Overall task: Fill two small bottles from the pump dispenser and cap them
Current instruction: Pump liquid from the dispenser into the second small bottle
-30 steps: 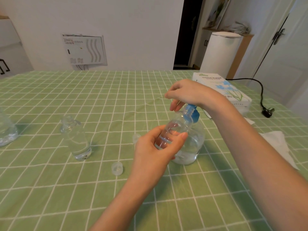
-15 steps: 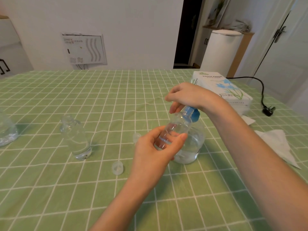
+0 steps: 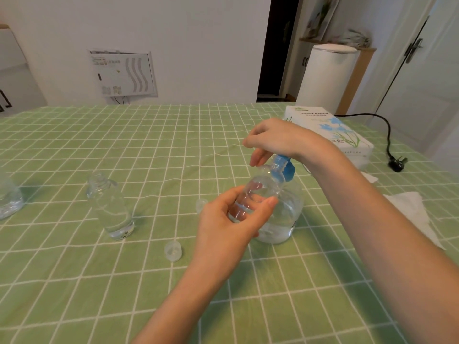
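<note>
While 1 small bottle [image 3: 258, 194] is gripped by the left hand's [image 3: 223, 229] curled fingers at the pump dispenser [image 3: 285, 217], pressed by the right hand's [image 3: 275, 140] loosely bent fingers, 2 caps [image 3: 173, 250] left of it are not yet fitted.

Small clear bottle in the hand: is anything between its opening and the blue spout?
Nothing visible. The left hand holds the small clear plastic bottle tilted, its uncapped mouth right at the dispenser's blue pump spout.
</note>
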Motion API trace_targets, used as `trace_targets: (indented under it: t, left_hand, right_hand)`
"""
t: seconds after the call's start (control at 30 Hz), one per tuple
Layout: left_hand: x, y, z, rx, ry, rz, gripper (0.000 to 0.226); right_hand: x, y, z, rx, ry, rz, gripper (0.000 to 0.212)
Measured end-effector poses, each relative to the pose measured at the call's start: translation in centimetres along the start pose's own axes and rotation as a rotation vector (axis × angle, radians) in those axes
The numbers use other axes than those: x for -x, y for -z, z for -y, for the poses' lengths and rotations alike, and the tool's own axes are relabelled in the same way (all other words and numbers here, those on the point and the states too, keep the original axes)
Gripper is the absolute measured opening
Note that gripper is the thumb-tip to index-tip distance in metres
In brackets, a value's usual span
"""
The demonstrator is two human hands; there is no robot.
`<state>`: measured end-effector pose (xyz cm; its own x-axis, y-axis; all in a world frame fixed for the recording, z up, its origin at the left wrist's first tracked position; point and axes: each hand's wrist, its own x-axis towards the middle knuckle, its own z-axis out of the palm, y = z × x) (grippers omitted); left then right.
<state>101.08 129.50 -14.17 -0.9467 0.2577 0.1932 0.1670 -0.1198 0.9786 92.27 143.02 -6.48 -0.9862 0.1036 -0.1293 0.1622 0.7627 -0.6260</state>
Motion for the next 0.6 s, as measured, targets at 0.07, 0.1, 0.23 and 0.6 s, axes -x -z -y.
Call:
trace_targets:
  t: [0.07,0.1,0.23,0.6]
  left_hand:
    - [0.05,0.05,0.04,-0.005,0.0,0.0,0.007]
    - [0.09,0.05,0.05,-0.006,0.0,-0.001,0.007]
    - [0.14,0.08,0.04,-0.005,0.0,-0.002,0.009]
    - [-0.03,0.04,-0.2,-0.012,-0.007,-0.002,0.013]
  right_hand:
    - [-0.01,-0.19,-0.25,-0.009,-0.01,0.01,0.042]
    - [-0.02,-0.26,-0.35,-0.013,-0.015,0.016,0.044]
    - [-0.11,-0.38,-0.36,-0.014,-0.008,0.02,0.045]
    - [0.24,0.38,0.4,0.02,0.015,-0.028,0.043]
